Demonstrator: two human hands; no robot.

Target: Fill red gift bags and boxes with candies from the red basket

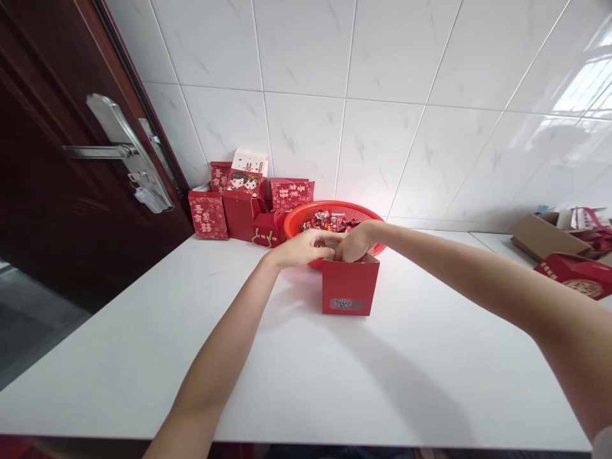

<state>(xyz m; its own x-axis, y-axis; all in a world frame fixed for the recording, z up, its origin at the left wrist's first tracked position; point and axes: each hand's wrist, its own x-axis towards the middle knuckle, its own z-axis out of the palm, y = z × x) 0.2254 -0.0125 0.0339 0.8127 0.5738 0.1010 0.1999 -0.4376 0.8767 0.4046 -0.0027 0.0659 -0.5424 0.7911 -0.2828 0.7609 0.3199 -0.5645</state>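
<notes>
A red paper gift box (350, 285) stands upright on the white table, its top open and a small clear window low on the front. My left hand (305, 247) grips the upper left rim of this box, thumb toward me and fingers reaching over the back. From above, my right hand (356, 242) dips into the opening; its fingertips are hidden inside, so what they hold does not show. Right behind the box sits a red plastic basket (356, 208) with several wrapped candies (329, 220) in it, partly covered by my hands.
Several red printed boxes (209, 215) stand against the tiled wall at the back left, with a small handled box (268, 229) among them. At the right lie a cardboard carton (549, 237) and a red box (576, 275). A brown door (43, 191) borders the table's left side.
</notes>
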